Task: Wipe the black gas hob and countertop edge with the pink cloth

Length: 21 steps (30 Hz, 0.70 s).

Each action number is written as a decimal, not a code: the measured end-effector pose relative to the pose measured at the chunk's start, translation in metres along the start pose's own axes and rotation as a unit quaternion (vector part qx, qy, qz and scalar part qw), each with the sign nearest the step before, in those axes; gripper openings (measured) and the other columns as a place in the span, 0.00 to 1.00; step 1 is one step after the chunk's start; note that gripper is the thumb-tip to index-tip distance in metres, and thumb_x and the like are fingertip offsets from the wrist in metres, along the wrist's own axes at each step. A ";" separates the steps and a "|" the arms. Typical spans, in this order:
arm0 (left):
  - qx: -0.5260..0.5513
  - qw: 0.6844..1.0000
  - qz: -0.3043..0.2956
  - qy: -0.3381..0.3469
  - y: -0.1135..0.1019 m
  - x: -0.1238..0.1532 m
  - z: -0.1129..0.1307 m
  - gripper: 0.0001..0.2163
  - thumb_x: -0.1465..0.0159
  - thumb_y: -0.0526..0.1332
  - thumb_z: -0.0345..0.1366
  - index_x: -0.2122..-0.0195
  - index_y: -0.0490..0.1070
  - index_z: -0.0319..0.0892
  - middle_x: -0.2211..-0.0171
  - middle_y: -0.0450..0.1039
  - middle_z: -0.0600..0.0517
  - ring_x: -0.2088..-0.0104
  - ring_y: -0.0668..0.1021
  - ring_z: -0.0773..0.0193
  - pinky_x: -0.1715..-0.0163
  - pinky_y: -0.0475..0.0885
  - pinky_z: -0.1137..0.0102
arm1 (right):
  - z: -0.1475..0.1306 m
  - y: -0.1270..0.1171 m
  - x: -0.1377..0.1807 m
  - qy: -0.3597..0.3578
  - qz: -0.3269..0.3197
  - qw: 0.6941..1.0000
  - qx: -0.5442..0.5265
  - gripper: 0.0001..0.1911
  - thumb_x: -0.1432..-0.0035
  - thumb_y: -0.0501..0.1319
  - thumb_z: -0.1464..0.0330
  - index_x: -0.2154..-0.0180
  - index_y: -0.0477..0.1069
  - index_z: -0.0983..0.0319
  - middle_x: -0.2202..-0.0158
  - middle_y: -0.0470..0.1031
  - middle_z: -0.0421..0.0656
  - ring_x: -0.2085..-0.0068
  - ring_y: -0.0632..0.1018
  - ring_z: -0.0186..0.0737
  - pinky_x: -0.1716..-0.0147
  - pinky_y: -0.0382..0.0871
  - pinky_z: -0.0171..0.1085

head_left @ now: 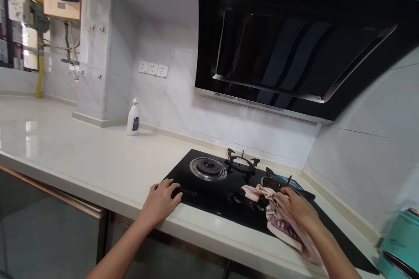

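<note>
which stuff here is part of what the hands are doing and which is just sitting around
With the hands:
right hand on a pink patterned cloth
left hand resting on the edge of the black glass gas hob

Just sitting around:
white bottle
teal tin
wall sockets
range hood

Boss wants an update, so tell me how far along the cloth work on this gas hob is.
Done: the left burner looks bare and clean. In hand: the right hand presses a pink cloth on the black glass hob. Remaining: the right burner's pan support, beside the cloth, not visibly wiped yet.
</note>
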<state>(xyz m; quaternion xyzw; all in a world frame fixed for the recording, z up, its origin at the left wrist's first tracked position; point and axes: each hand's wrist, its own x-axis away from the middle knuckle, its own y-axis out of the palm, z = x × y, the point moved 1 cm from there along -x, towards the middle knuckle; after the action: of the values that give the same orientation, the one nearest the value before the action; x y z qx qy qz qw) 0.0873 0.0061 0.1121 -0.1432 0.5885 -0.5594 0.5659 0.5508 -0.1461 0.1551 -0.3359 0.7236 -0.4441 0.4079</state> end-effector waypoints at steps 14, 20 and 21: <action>-0.026 1.000 -0.009 0.003 0.002 -0.001 0.001 0.18 0.31 0.55 0.43 0.45 0.76 0.45 0.38 0.71 0.41 0.35 0.69 0.48 0.37 0.61 0.51 | -0.037 0.029 -0.039 -0.066 -0.046 0.996 -0.044 0.23 0.34 0.61 0.55 0.43 0.69 0.59 0.40 0.70 0.48 0.44 0.74 0.46 0.44 0.71 0.54; -0.003 1.000 0.003 0.001 0.002 -0.001 0.000 0.17 0.32 0.56 0.44 0.47 0.78 0.46 0.39 0.72 0.42 0.36 0.71 0.48 0.39 0.62 0.52 | -0.086 0.043 -0.065 -0.114 -0.086 0.989 -0.036 0.21 0.34 0.61 0.55 0.45 0.70 0.60 0.44 0.72 0.47 0.47 0.76 0.44 0.47 0.73 0.51; 0.002 1.000 0.004 -0.001 0.002 -0.001 0.000 0.17 0.32 0.56 0.44 0.48 0.78 0.46 0.39 0.72 0.42 0.37 0.71 0.48 0.38 0.61 0.52 | -0.094 0.046 -0.066 -0.116 -0.090 0.989 -0.028 0.21 0.34 0.61 0.55 0.46 0.71 0.60 0.44 0.73 0.47 0.48 0.76 0.43 0.47 0.74 0.50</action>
<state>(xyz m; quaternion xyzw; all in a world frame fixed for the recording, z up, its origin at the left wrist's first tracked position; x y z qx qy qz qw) 0.0887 0.0077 0.1109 -0.1403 0.5875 -0.5582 0.5688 0.4909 -0.0386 0.1581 -0.4603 0.6504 -0.4164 0.4378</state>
